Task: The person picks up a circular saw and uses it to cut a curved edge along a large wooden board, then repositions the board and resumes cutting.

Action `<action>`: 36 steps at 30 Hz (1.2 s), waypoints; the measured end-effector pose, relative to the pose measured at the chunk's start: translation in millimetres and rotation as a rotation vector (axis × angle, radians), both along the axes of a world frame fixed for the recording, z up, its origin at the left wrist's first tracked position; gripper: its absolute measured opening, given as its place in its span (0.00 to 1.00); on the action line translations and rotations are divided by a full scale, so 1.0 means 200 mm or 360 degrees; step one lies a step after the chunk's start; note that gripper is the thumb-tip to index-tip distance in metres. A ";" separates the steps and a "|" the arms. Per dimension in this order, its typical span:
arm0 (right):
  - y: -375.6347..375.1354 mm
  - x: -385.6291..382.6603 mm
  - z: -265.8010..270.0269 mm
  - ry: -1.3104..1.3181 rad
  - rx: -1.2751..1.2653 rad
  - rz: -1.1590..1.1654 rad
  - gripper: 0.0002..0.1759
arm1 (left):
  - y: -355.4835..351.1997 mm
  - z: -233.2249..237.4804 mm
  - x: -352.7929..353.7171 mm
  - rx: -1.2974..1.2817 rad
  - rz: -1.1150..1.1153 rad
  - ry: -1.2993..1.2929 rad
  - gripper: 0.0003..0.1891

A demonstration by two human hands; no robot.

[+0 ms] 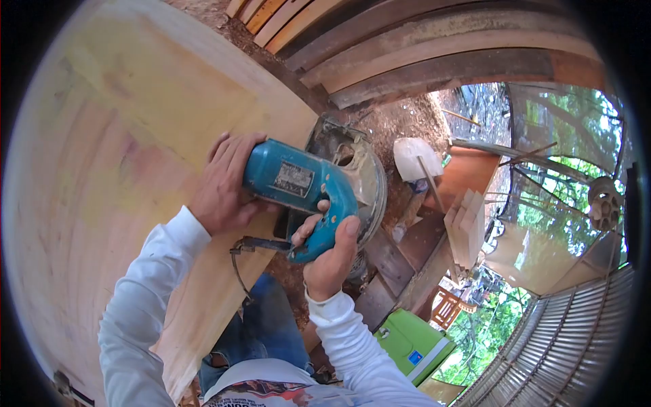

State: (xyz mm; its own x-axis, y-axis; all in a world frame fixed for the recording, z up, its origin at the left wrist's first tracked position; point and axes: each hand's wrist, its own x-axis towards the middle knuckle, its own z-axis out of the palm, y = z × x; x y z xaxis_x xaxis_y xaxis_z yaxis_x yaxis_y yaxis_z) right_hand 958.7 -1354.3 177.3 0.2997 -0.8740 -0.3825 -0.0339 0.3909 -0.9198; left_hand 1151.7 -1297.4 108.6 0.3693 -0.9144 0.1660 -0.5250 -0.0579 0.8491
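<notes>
Right hand (331, 261) gripping the blue saw (305, 186) by its handle, left hand (224, 186) closed over its body, pale board (122, 169) beneath, planks (420, 61) beyond

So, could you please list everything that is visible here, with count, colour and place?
circular saw: one, teal with grey guard, at the board's edge, centre
board: one, pale yellowish wood, fills the left side
planks: several, brown and grey, stacked at the top
wood pieces: small stack, pale, right of the saw
white object: one, white, beyond the saw, kind unclear
green box: one, green, low down, right of centre
corrugated sheets: several, grey, lower right
cord: one, dark, below the saw's handle
left hand: one, white sleeve, grip on the saw's motor body
right hand: one, white sleeve, grip closed on the saw's handle
</notes>
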 end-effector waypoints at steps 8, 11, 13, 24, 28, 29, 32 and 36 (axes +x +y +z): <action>0.07 -0.03 0.03 -0.0082 0.0141 0.0000 0.45 | 0.07 -0.03 -0.03 -0.0030 -0.0044 0.0041 0.57; 0.07 -0.04 0.02 -0.0060 0.0150 0.0030 0.45 | 0.08 -0.04 -0.03 -0.0040 -0.0061 0.0054 0.58; 0.08 -0.05 0.01 -0.0052 0.0169 0.0031 0.45 | 0.08 -0.05 -0.02 -0.0073 -0.0069 0.0075 0.58; 0.07 -0.05 0.01 -0.0083 0.0264 0.0033 0.47 | 0.10 -0.08 -0.02 -0.0036 -0.0083 0.0093 0.60; 0.06 -0.06 0.01 -0.0091 0.0266 0.0054 0.47 | 0.10 -0.08 -0.02 -0.0043 -0.0081 0.0120 0.60; 0.06 -0.06 0.01 -0.0111 0.0260 0.0060 0.47 | 0.10 -0.07 -0.02 -0.0045 -0.0080 0.0128 0.60; 0.06 -0.07 0.01 -0.0096 0.0240 0.0068 0.46 | 0.11 -0.06 -0.02 -0.0046 -0.0081 0.0145 0.59; 0.05 -0.07 0.00 -0.0077 0.0224 0.0087 0.46 | 0.11 -0.07 -0.02 -0.0051 -0.0078 0.0156 0.60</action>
